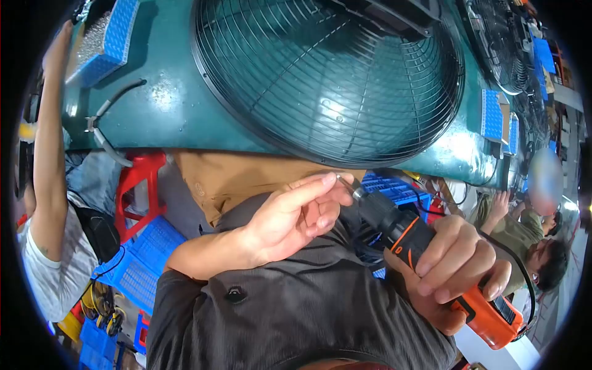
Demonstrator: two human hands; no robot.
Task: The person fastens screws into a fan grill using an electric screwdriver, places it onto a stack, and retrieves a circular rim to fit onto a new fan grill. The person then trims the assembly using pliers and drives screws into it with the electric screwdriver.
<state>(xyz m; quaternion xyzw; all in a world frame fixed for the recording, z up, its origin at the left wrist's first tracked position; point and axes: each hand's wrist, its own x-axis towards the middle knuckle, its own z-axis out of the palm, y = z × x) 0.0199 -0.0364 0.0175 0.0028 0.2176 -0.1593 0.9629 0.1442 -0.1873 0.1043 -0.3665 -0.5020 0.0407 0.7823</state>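
My right hand point(453, 265) is wrapped around a black and orange power drill point(404, 231), which points up and to the left. At the drill's nose, the fingertips of my left hand point(299, 213) are pinched together by the bit. A tiny metal tip shows there, but whether it is the bit or a screw I cannot make out. Just beyond my hands, a large round black wire fan guard point(333, 114) lies on the green table point(163, 114), its rim reaching the near edge. A dark bracket point(394, 15) crosses the guard at the top.
A blue-patterned box of small metal parts point(114, 40) stands at left, near another person's arm point(49, 135). A bent grey cable point(111, 105) lies on the table. Right are another patterned box point(495, 117) and more fan guards point(499, 43). Below are a red stool point(139, 191) and blue crates point(145, 259).
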